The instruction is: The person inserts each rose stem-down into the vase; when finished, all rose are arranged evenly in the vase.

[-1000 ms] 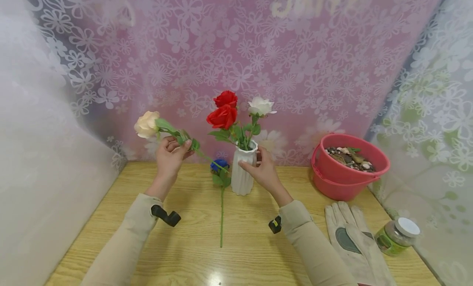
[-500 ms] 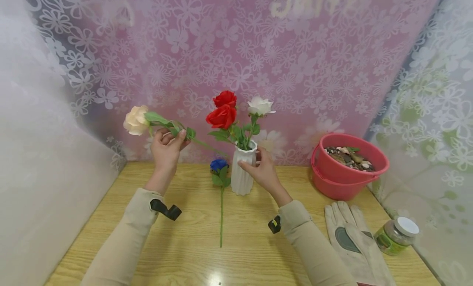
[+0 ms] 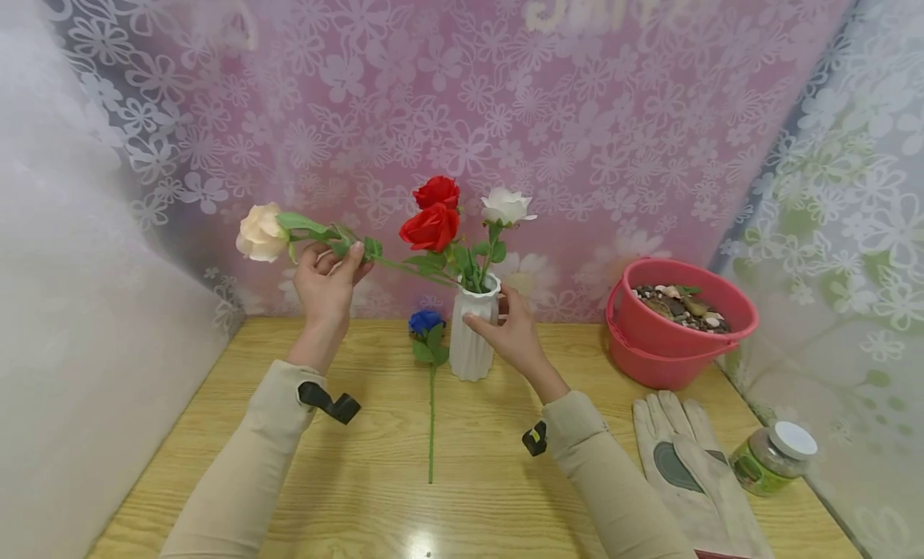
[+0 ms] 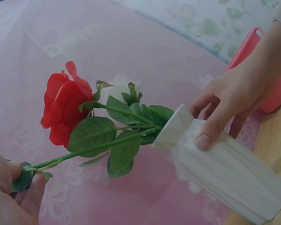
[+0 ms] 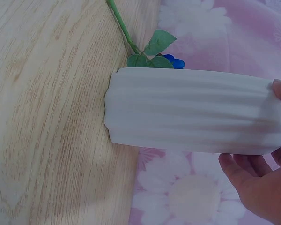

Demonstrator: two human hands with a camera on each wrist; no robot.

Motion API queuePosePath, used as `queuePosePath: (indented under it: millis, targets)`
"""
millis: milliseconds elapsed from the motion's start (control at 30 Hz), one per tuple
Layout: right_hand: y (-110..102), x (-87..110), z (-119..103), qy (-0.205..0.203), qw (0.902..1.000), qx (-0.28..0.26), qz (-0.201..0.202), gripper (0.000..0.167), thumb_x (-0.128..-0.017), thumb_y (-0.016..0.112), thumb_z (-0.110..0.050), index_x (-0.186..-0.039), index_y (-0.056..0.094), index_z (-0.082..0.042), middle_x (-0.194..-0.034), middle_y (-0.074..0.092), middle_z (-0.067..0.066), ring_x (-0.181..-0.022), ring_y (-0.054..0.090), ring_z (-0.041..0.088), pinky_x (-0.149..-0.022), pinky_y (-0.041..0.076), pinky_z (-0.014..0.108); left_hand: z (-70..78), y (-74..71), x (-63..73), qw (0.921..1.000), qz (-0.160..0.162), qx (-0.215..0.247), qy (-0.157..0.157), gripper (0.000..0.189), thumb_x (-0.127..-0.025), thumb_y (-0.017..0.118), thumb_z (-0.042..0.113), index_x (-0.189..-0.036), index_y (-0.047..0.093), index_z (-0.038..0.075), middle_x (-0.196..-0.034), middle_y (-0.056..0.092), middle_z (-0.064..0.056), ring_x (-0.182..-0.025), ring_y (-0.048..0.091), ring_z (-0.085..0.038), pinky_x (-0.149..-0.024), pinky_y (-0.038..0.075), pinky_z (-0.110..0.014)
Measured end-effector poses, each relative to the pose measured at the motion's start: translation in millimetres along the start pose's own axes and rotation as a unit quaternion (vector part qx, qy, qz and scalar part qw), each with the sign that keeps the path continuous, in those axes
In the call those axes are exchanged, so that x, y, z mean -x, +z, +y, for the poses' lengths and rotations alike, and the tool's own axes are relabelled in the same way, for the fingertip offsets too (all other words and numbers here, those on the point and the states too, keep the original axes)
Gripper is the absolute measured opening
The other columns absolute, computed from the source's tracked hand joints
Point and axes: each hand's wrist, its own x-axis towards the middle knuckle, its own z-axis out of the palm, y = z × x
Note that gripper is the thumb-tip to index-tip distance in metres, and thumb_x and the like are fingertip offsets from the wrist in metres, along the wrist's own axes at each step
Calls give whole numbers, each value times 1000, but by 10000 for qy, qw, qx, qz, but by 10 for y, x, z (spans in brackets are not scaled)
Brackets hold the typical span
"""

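My left hand pinches the leafy stem of a cream rose, which lies nearly level with its bloom to the left. The stem's cut end reaches the mouth of a white ribbed vase; whether it is inside cannot be told. With thumb and fingers around its upper part, my right hand holds the upright vase. Two red roses and a white rose stand in the vase. A blue rose lies on the table just left of it.
On the right stands a pink bucket holding pebbles. Pale work gloves and a lidded jar lie in front of it on the wooden table. A pink floral sheet hangs behind.
The left hand first drew the cream rose to the left and up a little. Its stem end has since risen from near the blue rose to the vase's rim. The right hand stays put.
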Motion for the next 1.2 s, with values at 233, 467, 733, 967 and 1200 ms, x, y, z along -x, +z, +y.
queuePosePath:
  millis: [233,467,733,967,1200]
  targets:
    - [6,1,15,-18,10000,40,-18,84,-93,82,-39,-159,38,-8,-131,56,15,-117,61,31,-99,58,51,-20,84,14,9999,-3,132,51,26,-93,78,-1,-111,64,10,-96,75,-3,-85,77,-15,-79,66,-31]
    - [12,-7,28,-35,10000,-29,-7,83,-93,82,-39,-158,40,-9,-131,55,15,-118,60,31,-99,57,51,-33,207,79,9998,-182,112,3,26,-93,77,-2,-111,64,12,-94,75,1,-81,76,-13,-79,66,-32]
    - [12,-2,32,-58,10000,55,36,83,-93,82,-40,-157,41,-8,-128,57,14,-115,61,31,-98,59,50,-132,394,156,9989,-421,220,-1,24,-91,75,-10,-105,66,7,-82,76,4,-74,77,-12,-75,67,-33]
    - [8,9,20,27,10000,52,27,84,-93,82,-43,-157,40,-10,-130,55,14,-117,61,33,-100,58,51,-200,528,192,9973,-688,-47,240,22,-91,74,-12,-109,66,-1,-86,77,3,-78,78,-12,-76,67,-34]
    - [6,2,16,16,10000,8,14,83,-92,82,-42,-157,41,-11,-130,55,14,-116,61,32,-100,58,51,-280,568,193,9893,-883,-762,876,16,-90,73,-13,-105,69,-10,-85,78,1,-74,76,-7,-72,66,-28]
